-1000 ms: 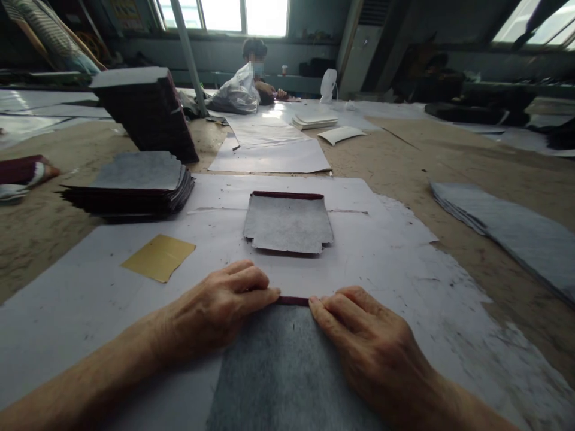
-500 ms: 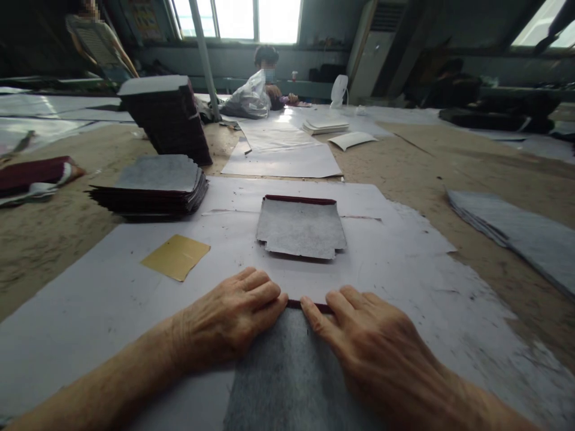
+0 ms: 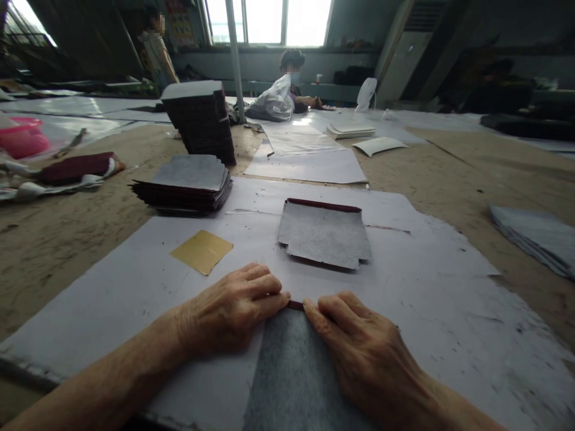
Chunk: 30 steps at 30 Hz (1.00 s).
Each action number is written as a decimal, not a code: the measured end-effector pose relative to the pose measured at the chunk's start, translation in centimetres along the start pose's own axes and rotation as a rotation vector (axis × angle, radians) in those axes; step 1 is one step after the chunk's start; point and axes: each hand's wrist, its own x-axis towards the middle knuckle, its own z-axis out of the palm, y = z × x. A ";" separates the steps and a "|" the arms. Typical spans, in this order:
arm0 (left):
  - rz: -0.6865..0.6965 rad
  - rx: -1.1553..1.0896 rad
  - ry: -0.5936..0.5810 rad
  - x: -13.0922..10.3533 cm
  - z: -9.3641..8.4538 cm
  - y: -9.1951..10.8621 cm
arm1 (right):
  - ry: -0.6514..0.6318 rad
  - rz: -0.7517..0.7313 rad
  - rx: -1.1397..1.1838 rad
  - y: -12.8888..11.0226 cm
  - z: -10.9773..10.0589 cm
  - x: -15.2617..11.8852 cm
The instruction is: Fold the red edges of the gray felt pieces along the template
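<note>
Your left hand [image 3: 229, 311] and your right hand [image 3: 359, 353] lie flat on the grey sheet [image 3: 296, 377], palms down. The fingers of each hand are close together and stretched out, not curled around anything. They press down on the far edge of the sheet, where a thin dark red strip [image 3: 295, 304] peeks out. Your fingertips almost meet in the middle, with only that little bit of red between them. It looks like you press there to keep the folded red edge lying flat, though I can only guess that.

The grey sheet starts under your fingers and runs back toward you, between your wrists. It rests on the big white paper [image 3: 449, 311], which keeps it off the rough brown table [image 3: 67, 239].

Just past your fingertips lies another grey piece [image 3: 324, 236] with the same red edge along its far side. To the left of your left fingers sits a small yellow card [image 3: 202, 251]. Farther off on that side is a low stack of grey pieces [image 3: 186, 182], and behind it a tall dark stack [image 3: 200, 120].

Far beyond your fingers, a person [image 3: 291, 84] sits by the window.
</note>
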 end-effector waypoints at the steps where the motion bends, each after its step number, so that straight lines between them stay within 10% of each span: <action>1: 0.004 0.007 0.000 0.0 0.0 0.0 | -0.011 0.005 -0.004 0.0 0.0 0.0; 9: 0.021 0.111 0.001 0.0 -0.2 0.2 | -0.256 0.004 -0.049 0.3 0.1 0.6; 18: -0.339 0.076 0.096 -1.9 -0.1 6.3 | -0.347 -0.013 -0.023 1.1 -0.5 1.3; 30: -0.405 0.085 0.043 -1.6 -0.4 6.8 | -0.497 0.038 -0.060 1.0 -0.6 1.8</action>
